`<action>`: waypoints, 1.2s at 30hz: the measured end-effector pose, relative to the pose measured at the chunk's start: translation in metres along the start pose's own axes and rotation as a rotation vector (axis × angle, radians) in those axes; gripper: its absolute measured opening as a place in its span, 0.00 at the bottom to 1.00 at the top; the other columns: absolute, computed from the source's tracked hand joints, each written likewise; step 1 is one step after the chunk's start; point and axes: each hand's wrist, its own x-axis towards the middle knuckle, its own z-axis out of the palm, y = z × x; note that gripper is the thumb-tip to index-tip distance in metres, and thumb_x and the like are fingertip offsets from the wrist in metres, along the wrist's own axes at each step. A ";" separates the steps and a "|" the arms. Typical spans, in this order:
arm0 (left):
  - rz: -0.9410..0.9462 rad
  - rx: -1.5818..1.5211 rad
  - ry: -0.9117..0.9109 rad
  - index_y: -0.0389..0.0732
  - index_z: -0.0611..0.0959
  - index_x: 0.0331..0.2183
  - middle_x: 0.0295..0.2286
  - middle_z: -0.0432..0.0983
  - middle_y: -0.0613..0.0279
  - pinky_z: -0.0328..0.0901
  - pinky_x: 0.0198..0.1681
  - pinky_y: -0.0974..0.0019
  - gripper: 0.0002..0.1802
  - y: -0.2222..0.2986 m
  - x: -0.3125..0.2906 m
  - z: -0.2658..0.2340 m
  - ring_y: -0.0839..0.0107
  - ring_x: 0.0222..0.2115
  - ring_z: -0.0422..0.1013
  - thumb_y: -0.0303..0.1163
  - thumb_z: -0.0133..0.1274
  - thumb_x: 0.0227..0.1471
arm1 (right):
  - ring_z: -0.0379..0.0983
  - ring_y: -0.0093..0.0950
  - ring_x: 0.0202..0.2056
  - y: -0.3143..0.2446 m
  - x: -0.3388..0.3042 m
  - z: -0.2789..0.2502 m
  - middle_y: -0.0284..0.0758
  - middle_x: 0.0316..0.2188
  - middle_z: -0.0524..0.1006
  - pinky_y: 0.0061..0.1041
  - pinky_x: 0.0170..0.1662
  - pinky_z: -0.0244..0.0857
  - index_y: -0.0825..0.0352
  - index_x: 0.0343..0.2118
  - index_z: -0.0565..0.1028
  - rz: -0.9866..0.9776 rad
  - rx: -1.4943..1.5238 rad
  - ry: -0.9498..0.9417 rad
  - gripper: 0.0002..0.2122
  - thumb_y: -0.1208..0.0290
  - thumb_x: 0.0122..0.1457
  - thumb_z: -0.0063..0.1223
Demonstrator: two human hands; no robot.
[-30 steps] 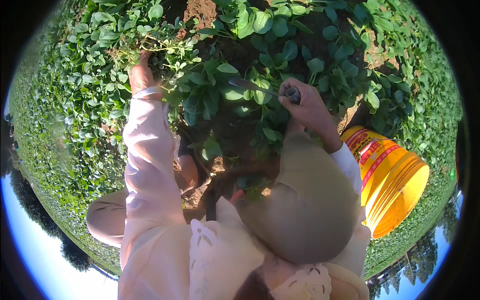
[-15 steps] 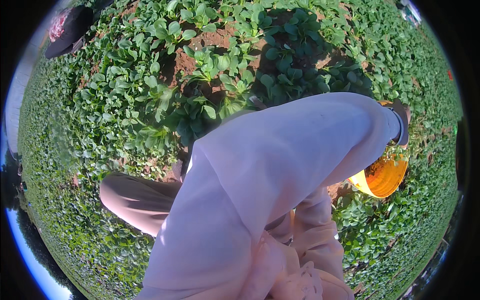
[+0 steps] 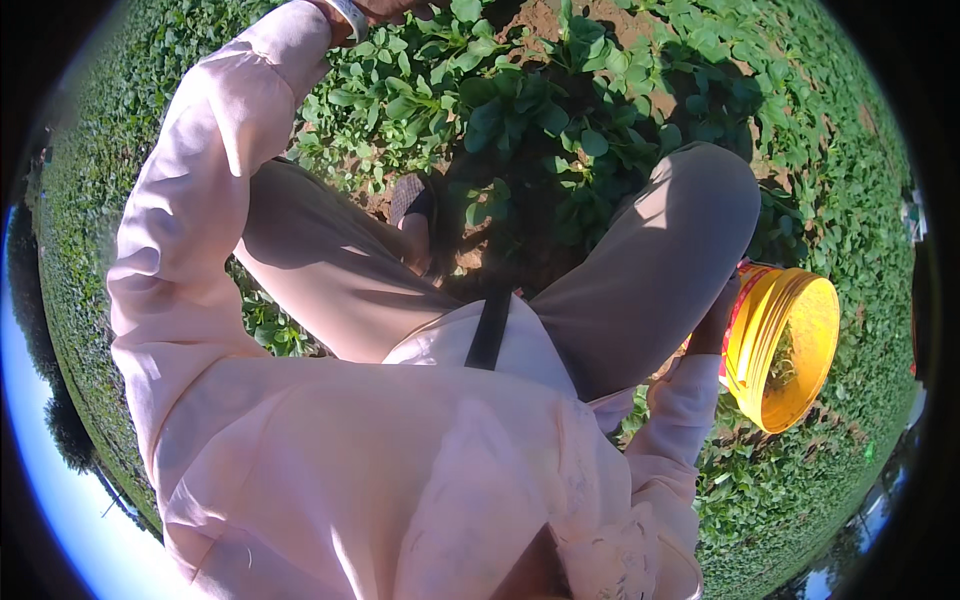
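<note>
My left arm reaches forward, and my left hand [image 3: 380, 8], with a white band [image 3: 348, 18] at the wrist, is cut off by the top edge. It is down by the leafy green plants [image 3: 440, 75]; its fingers are mostly out of view, and I cannot see anything held in it. Beside my right knee, my right hand [image 3: 712, 322] is shut on the side of a yellow bucket [image 3: 752, 345], its fingers partly hidden behind the bucket. The bucket's mouth faces right in the picture, and a few leafy bits [image 3: 782, 365] lie inside.
Low leafy plants cover the field around me, with reddish soil [image 3: 535, 30] showing between them. My bent knees [image 3: 715, 195] spread on both sides, and a dark shoe [image 3: 412, 198] rests on the soil between them. My shadow falls on the plants ahead.
My left arm has swung from across my legs, by the bucket, over to the far left. My right hand, hidden before, now shows at the bucket, whose mouth is seen more fully.
</note>
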 end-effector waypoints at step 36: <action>-0.012 0.403 -0.045 0.44 0.77 0.34 0.31 0.73 0.59 0.67 0.33 0.55 0.07 -0.241 0.038 0.087 0.55 0.32 0.72 0.29 0.49 0.50 | 0.73 0.47 0.30 -0.004 0.119 0.411 0.43 0.24 0.76 0.41 0.33 0.66 0.62 0.32 0.71 -0.580 -0.846 -0.623 0.06 0.71 0.51 0.52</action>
